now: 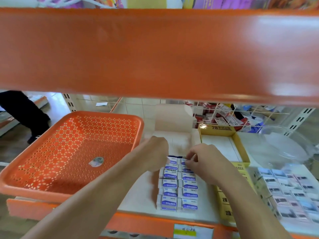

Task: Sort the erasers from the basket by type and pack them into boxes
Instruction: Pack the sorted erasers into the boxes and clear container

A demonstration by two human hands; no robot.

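The erasers point(179, 187) lie in two tight columns inside the white box point(172, 116) on the shelf; both hands work at the far end of the rows, the left hand point(156, 152) curled down on the left column's last piece, the right hand point(202, 159) pinching one on the right column; a skewed push could buckle the packed rows or wedge a piece crooked; the orange basket point(72, 116) sits left, a yellow box point(241, 147) right; the upper shelf edge point(155, 54) blocks much of the view.
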